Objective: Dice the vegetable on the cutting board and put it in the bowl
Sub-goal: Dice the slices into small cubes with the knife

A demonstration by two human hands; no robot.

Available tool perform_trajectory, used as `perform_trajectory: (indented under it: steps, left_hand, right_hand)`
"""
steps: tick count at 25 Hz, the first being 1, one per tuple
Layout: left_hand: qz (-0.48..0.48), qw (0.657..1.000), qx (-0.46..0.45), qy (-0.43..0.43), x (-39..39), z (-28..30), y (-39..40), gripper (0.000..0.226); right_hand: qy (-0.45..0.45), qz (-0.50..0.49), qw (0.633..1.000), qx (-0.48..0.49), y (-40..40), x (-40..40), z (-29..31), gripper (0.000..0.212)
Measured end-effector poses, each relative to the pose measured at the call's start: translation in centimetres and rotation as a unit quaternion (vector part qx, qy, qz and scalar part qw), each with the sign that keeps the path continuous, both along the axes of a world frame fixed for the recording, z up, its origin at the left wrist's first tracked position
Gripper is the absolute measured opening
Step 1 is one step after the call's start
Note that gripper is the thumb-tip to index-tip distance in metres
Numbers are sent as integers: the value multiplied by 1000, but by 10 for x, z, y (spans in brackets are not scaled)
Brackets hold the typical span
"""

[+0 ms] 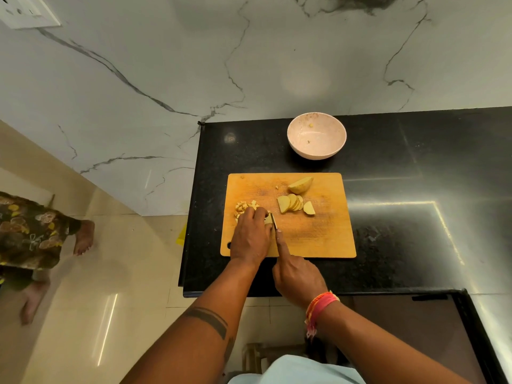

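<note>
Nearest you, your right hand grips a knife by its handle, which is hidden in your fist, with your forefinger laid straight along the back of the blade; a pink and orange thread band sits on that wrist. Just to its left, your left hand is curled down over a piece of the vegetable, fingertips pinning it against the wooden cutting board, with the blade standing right beside those fingers. Past your left fingertips, at the board's left side, lies a small heap of diced pieces. Toward the middle of the board a fanned row of slices leans together, with one end piece just beside it on the right. Beyond those, near the board's far edge, rests an uncut wedge. The board lies on the black speckled table. Further back, apart from the board, stands a pale pink bowl, upright, holding only a few tiny scraps. Behind it rises a white marble wall. Off to your left, on the tiled floor, another person's bare feet show.
</note>
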State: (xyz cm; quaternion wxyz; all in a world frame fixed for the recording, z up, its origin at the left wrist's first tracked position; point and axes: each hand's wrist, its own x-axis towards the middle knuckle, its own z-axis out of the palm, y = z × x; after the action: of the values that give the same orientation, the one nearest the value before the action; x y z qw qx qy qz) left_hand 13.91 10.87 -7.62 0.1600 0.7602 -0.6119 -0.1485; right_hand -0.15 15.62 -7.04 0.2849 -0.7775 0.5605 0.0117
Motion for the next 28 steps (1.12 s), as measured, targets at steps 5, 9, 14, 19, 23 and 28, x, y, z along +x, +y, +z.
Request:
perform_trajectory:
  steps: [5,9,14,19,23,28]
  left_hand:
    - [28,999,-1,-23,18,-2,-4,27]
    - [15,999,-28,-2,13,5,-13,24]
    - [-42,997,21,64,-13,12,-40,46]
    - [-65,993,68,74,-24,9,-60,52]
    - [-20,991,50,125,-20,12,-62,44]
    - [49,969,18,241,-15,9,-35,37]
  right_hand:
    - [-21,5,1000,-15,-18,20,1,73]
    - [-52,-30,998,-33,-23,0,4,71]
    - [-82,-88,991,-64,-24,-29,7,71]
    - [-91,-105,988,-64,-28,-36,7,70]
    - [-95,-108,987,-75,-26,-35,9,70]
    - [-99,-102,988,-60,-17,-40,11,70]
